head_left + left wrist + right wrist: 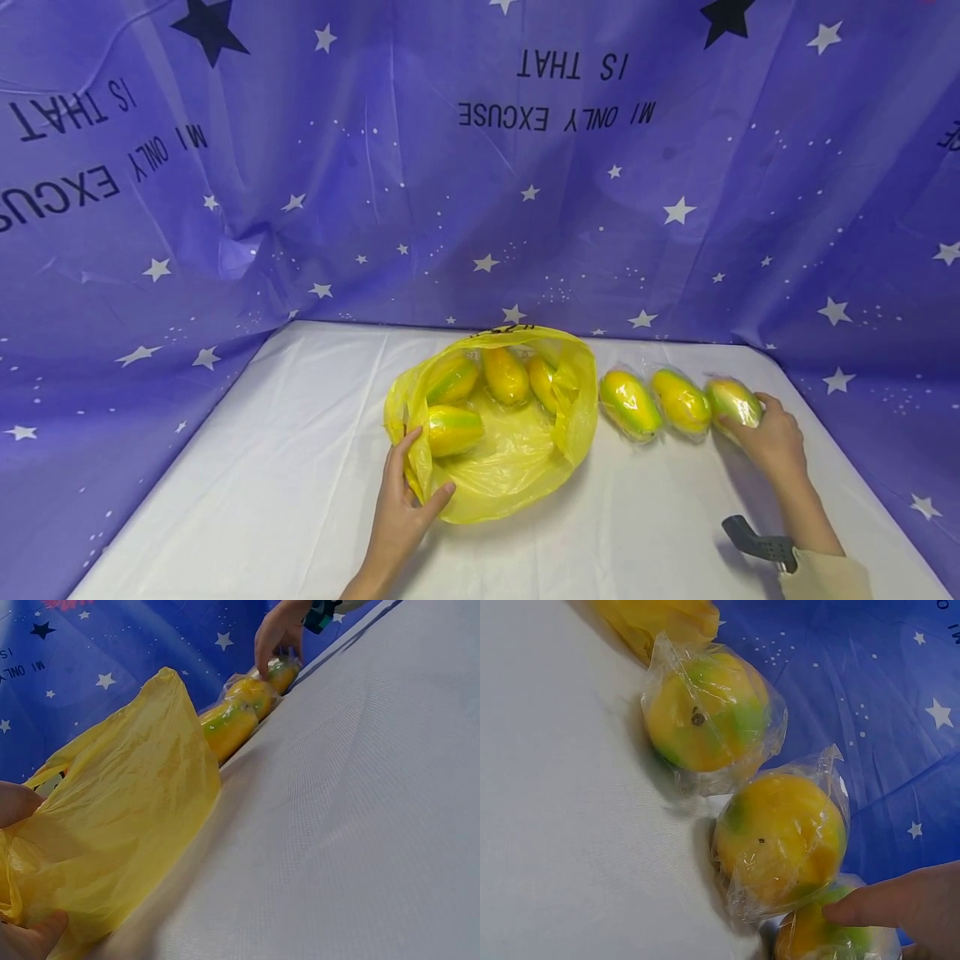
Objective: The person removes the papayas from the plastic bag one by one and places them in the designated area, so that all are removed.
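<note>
"What's the left hand (397,515) doing?"
"Holding the yellow bag (517,496) by its rim at eight o'clock; four fruits (506,377) lie inside."
"And the right hand (776,437)?"
"Pinching the farthest wrapped fruit (731,402), thumb and fingers around it. It ends a row of three on the white table (240,500), at the bag's three o'clock."

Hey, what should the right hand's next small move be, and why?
Probably lift the rightmost wrapped fruit toward the yellow bag: the right hand already grips it, the bag's mouth gapes open with the left hand at its rim, and four similar fruits lie inside.
</note>
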The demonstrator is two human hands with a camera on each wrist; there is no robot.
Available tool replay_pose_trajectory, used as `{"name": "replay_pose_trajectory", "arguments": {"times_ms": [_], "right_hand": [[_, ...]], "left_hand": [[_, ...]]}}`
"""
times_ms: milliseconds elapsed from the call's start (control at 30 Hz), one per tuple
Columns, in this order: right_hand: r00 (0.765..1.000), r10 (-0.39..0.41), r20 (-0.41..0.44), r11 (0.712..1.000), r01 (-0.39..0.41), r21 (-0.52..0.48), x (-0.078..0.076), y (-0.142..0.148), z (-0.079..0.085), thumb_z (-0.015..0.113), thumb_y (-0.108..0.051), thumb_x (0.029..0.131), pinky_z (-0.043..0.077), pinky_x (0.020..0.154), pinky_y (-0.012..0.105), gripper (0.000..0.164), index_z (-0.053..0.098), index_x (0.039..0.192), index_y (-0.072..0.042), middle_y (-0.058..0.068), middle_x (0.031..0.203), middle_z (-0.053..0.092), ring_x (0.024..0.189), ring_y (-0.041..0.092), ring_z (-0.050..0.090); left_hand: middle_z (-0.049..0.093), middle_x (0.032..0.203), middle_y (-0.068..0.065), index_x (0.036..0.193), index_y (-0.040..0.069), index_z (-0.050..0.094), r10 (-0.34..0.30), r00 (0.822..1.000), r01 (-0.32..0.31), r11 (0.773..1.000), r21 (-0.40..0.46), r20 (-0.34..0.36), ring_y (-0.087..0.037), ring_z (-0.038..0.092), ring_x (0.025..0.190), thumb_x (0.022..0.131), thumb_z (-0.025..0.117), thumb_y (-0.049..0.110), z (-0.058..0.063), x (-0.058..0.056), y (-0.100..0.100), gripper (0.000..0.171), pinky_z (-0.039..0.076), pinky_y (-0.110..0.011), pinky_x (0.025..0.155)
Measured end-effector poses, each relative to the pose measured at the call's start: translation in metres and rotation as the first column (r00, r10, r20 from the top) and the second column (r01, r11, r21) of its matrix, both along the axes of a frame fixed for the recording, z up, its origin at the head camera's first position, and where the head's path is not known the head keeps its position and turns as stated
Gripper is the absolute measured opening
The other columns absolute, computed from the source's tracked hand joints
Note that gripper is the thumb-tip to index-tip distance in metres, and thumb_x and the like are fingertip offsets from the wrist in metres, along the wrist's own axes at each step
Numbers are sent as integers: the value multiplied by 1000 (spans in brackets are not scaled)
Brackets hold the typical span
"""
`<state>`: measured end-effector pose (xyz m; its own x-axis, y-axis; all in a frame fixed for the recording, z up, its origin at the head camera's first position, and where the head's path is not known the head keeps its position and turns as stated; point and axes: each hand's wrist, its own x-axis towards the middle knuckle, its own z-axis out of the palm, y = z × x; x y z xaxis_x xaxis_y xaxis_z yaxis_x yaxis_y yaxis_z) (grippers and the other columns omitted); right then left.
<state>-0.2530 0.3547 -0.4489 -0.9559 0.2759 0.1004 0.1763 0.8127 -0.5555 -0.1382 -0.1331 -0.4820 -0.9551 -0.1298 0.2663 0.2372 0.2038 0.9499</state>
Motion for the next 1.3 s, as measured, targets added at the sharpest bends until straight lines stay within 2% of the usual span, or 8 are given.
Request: {"name": "replay_pose_trajectory", "arguments": {"times_ms": [133, 400, 733, 900, 967, 1067, 1167, 1300], "right_hand": [[999, 12, 32, 1000, -11, -14, 0, 1, 2, 63, -35, 90, 37, 89, 68, 82, 24, 137, 20, 47, 126, 35, 111, 62, 38], [996, 17, 87, 1000, -16, -21, 1, 2, 6, 62, -37, 91, 32, 96, 68, 88, 17, 139, 21, 48, 132, 29, 117, 63, 32], [993, 118, -7, 992, -118, 32, 10, 0, 26, 60, -31, 93, 36, 89, 69, 75, 26, 135, 21, 48, 124, 37, 109, 62, 40], [983, 170, -72, 985, -169, 11, 14, -11, 37, 60, -31, 95, 36, 89, 70, 73, 27, 139, 17, 47, 127, 37, 111, 61, 41], [976, 190, -104, 981, -192, -5, 17, -18, 42, 61, -29, 95, 38, 89, 69, 70, 29, 139, 16, 46, 128, 38, 111, 60, 43], [963, 220, -156, 973, -229, -40, 21, -30, 49, 63, -25, 95, 41, 88, 66, 67, 32, 140, 13, 43, 129, 41, 110, 58, 47], [951, 253, -176, 960, -269, -76, 26, -43, 56, 63, -26, 95, 43, 89, 64, 66, 33, 142, 10, 39, 130, 43, 111, 56, 48], [931, 314, -186, 937, -336, -95, 31, -59, 60, 64, -28, 95, 44, 90, 58, 65, 35, 142, 6, 34, 132, 45, 113, 51, 49]], "left_hand": [[32, 147, -7, 146, 19, 34, 2, 1000, -2, 1000, -5, -4, -29, 29, 137, 80, 79, 10, -1, 0, 0, 80, 28, -46, 109], [35, 144, -5, 146, 19, 35, 13, 1000, -13, 1000, 7, -7, -26, 34, 134, 78, 80, 8, -2, 1, 0, 82, 32, -25, 105], [34, 144, -8, 146, 17, 35, -10, 1000, 10, 1000, 17, -22, -28, 35, 133, 80, 79, 7, 0, 1, 0, 80, 34, -22, 104], [36, 143, -8, 145, 17, 36, -9, 999, 10, 1000, 15, -35, -28, 35, 133, 79, 79, 7, 1, 1, -1, 79, 31, -15, 102], [35, 145, -8, 145, 17, 36, -12, 999, 12, 1000, 15, -33, -28, 34, 134, 79, 79, 7, 1, 0, -1, 80, 31, -16, 103], [33, 146, -9, 146, 18, 35, -15, 999, 16, 1000, 12, -31, -29, 32, 135, 80, 79, 7, 2, 0, -1, 80, 31, -26, 106], [32, 147, -9, 146, 18, 35, -15, 999, 15, 1000, 6, -30, -30, 31, 136, 80, 79, 8, 2, 0, 0, 80, 30, -37, 108], [33, 146, -9, 146, 17, 35, -7, 1000, 7, 1000, -5, -27, -30, 31, 136, 80, 79, 9, 2, 1, 0, 79, 29, -43, 108]]}}
